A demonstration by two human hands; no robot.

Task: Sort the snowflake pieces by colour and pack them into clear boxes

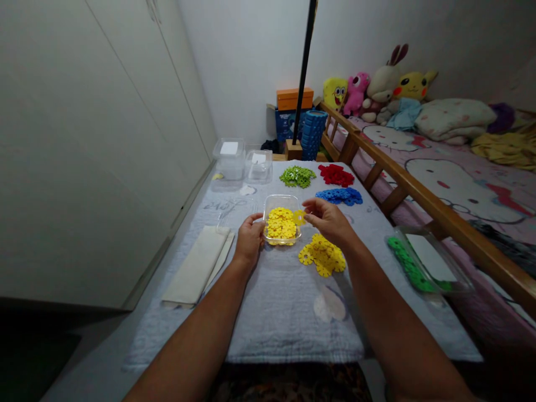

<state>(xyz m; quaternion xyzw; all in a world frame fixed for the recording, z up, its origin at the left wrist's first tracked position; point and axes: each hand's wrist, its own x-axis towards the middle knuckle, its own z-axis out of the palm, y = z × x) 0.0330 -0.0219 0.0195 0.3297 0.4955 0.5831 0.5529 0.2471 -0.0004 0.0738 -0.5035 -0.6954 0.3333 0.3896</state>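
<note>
A clear plastic box [283, 199] stands in the middle of the cloth-covered table, with several yellow flower-shaped discs [281, 223] inside. My left hand [250, 239] grips its left wall, thumb and fingers closed on the edge. Between the fingertips of my right hand [329, 220] is one yellow notched disc [299, 217], held at the box's right rim. Below that hand, a loose pile of yellow discs [323, 255] lies on the cloth.
Piles of light green [297, 176], red [336, 175] and blue pieces [339, 196] lie farther back. A box of green pieces [427, 262] sits at right, folded cloth [199, 265] at left. Stacked clear boxes [229, 159] stand behind. A wooden bed rail [402, 184] borders the right side.
</note>
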